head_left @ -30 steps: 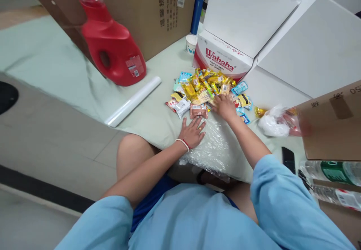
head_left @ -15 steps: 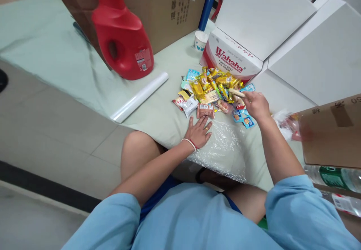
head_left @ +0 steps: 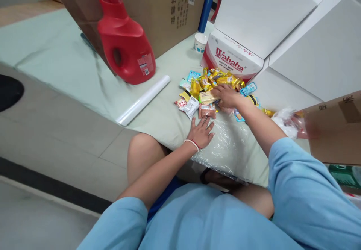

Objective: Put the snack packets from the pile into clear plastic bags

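On the cloth-covered table lies a heap of small wrapped snacks (head_left: 225,80), many in shiny yellow wrappers. My right hand (head_left: 228,96) is over the middle of the heap, its fingers bent round the right end of a cream-coloured snack packet (head_left: 207,97); its thumb is hidden. My left hand (head_left: 200,132) lies flat with fingers spread on a clear plastic sheet (head_left: 225,144) at the table's near edge. Its fingertips are just below a brown snack packet (head_left: 207,111). A silver-white snack packet (head_left: 190,107) rests to the left of that.
A white plastic roll (head_left: 143,100) and a red detergent bottle (head_left: 126,47) are to the left. Behind the heap stand a Wahaha box (head_left: 232,56) and a paper cup (head_left: 200,42). A white plastic bag (head_left: 284,121) and a cardboard box (head_left: 335,129) are on the right.
My right hand went right, holding a cream-coloured packet, then came back left to the heap's middle. My left hand stayed flat on the plastic sheet. The view shifted slightly.
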Motion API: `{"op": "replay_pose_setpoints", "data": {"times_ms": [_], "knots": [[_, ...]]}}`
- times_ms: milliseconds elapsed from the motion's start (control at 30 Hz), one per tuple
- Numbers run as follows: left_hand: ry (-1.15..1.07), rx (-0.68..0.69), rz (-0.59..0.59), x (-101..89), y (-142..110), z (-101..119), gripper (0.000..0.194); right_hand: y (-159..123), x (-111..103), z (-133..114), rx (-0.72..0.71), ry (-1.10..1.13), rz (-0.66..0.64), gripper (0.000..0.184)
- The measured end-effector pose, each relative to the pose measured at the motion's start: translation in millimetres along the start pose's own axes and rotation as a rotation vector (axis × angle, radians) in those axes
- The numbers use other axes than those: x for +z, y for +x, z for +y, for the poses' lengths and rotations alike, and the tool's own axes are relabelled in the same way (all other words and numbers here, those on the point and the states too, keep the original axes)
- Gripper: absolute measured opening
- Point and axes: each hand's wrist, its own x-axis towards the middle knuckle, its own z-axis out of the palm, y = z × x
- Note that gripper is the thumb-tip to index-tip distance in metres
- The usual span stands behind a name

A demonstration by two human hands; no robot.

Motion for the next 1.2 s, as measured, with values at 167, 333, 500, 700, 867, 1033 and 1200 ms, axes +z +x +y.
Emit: {"op": "replay_pose_setpoints", "data": {"times_ms": [167, 333, 500, 700, 867, 1033, 1200], "knots": [[-0.005, -0.017, -0.011, -1.0, -0.1, 0.4, 0.057, 21.6, -10.8, -19.3, -0.012, -0.047, -0.021, 0.057], [-0.007, -0.011, -0.012, -0.6, -0.4, 0.2, 0.058, 1.9, -17.0, -32.2, 0.115, -0.049, 0.047, 0.037], [0.004, -0.012, -0.002, -0.5, 0.0, 0.1, 0.058, -41.2, -26.5, -25.6, 0.37, 0.402, 0.179, 0.036], [0.016, -0.042, -0.012, -3.8, 0.7, 3.7, 0.063, -103.7, -28.1, -27.3, 0.22, 0.802, 0.027, 0.05], [-0.035, -0.088, -0.053, -8.7, 5.7, 2.3, 0.059, -146.4, 3.2, -47.1, 0.053, 1.005, -0.334, 0.059], [-0.096, -0.131, -0.076, -9.3, 10.0, 0.2, 0.06, -161.2, 40.9, -87.1, 0.153, 0.716, -0.122, 0.062], [-0.081, -0.149, -0.08, -6.8, 11.4, 1.8, 0.06, -167.7, 52.6, -126.4, 0.148, 0.394, 0.028, 0.065]]}}
